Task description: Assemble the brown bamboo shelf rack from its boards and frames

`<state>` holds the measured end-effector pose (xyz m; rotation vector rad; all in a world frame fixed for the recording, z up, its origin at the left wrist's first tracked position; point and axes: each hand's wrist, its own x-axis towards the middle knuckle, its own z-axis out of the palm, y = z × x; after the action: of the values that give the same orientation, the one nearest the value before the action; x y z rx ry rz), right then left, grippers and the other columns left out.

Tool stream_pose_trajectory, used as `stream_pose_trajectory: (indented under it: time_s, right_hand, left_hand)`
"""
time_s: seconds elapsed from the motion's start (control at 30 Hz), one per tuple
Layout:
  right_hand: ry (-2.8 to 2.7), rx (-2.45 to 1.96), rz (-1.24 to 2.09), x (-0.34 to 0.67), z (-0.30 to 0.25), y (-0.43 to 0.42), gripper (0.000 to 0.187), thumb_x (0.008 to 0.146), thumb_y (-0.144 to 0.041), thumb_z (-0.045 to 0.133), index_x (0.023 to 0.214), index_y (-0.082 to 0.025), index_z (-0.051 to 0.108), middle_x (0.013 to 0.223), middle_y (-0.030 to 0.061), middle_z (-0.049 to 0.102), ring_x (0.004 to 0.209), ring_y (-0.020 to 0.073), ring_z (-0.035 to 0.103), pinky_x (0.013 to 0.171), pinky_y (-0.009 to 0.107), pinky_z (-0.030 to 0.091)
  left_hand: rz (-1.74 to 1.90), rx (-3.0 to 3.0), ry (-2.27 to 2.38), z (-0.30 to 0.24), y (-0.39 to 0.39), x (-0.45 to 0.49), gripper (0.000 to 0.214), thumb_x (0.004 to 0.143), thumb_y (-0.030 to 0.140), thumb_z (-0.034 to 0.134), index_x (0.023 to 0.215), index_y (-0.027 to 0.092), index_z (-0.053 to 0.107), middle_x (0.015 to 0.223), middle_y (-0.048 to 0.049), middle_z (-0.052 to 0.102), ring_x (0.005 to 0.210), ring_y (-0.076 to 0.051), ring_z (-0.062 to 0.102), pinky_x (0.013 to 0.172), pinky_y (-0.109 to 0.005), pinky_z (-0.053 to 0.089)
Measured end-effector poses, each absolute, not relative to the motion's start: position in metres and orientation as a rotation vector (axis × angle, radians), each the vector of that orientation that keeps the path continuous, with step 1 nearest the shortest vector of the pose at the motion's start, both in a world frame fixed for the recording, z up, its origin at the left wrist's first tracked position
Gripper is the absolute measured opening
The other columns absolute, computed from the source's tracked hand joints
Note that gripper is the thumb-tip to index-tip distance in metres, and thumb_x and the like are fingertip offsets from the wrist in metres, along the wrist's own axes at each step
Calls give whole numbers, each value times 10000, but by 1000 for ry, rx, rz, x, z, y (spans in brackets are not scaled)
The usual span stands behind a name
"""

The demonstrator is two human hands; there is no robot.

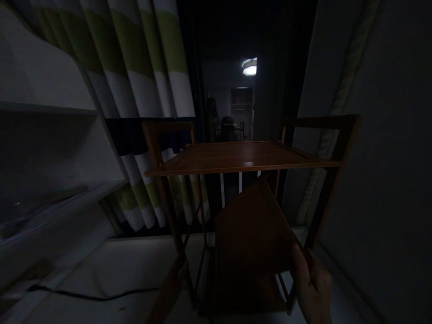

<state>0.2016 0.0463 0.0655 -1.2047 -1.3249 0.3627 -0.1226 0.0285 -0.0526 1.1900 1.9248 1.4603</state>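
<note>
A brown wooden shelf rack stands before me, its top board (232, 155) level between two handle-like side frames. Inside the rack, below that top, a loose shelf board (253, 225) is tilted, one corner raised. My right hand (312, 279) grips the board's right edge, thumb on the near side, close to the right front leg. My left hand (173, 281) is at the left front leg (170, 216), its fingers curled around it as far as the dim light shows. A lower board (243, 297) lies at the rack's bottom, mostly in shadow.
Striped curtains (135, 67) hang behind on the left, beside a dark glass pane (229, 99) with reflections. White shelving (64, 148) lines the left side. A black cable (101, 298) crosses the pale floor. A grey wall (381, 180) is close on the right.
</note>
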Motion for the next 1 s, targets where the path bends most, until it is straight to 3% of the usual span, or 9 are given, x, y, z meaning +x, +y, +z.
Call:
stream_pose_trajectory:
  time_s: [0.13,0.27,0.5,0.63,0.8,1.0]
  right_hand:
    - [-1406,-1173,391,199,70,47,359,778,-459,452,629,-165,594,489,6,522,487,162,543,470,227,420]
    - [-1367,-1211,406,196,74,40,384,793,-439,439,527,-169,499,448,-15,460,408,114,443,414,217,356]
    - [-1320,-1318,419,193,68,37,378,800,-425,452,516,-176,435,452,-35,410,418,92,389,434,230,297]
    - [-1336,-1271,412,184,66,42,379,816,-418,432,521,-182,406,451,-46,377,418,85,370,435,230,289]
    - [-1323,-1216,403,174,70,54,353,829,-390,411,548,-177,420,460,-43,393,435,88,381,433,224,291]
    - [-1322,-1194,237,171,92,67,362,833,-343,410,509,-187,366,421,-58,338,384,67,321,409,224,232]
  left_hand:
    - [1359,1227,1837,-57,31,-113,510,660,586,472,963,188,570,1105,-127,604,1050,-265,548,877,-363,455]
    - [1253,1272,1930,-39,25,-103,434,677,533,435,873,169,565,826,-126,675,839,-266,628,755,-375,496]
    - [1137,1289,2005,-36,26,-93,386,731,501,338,846,177,513,784,-107,654,720,-218,621,673,-319,477]
    - [1140,1321,2011,-36,23,-97,402,735,500,350,900,171,512,830,-106,665,768,-218,627,706,-315,478]
    - [1180,1301,1981,-56,20,-106,505,722,517,372,1050,150,487,1086,-139,607,958,-227,595,797,-318,470]
    - [1320,1192,1966,-103,18,-110,518,692,553,433,1012,155,522,1121,-136,586,1065,-247,536,874,-334,445]
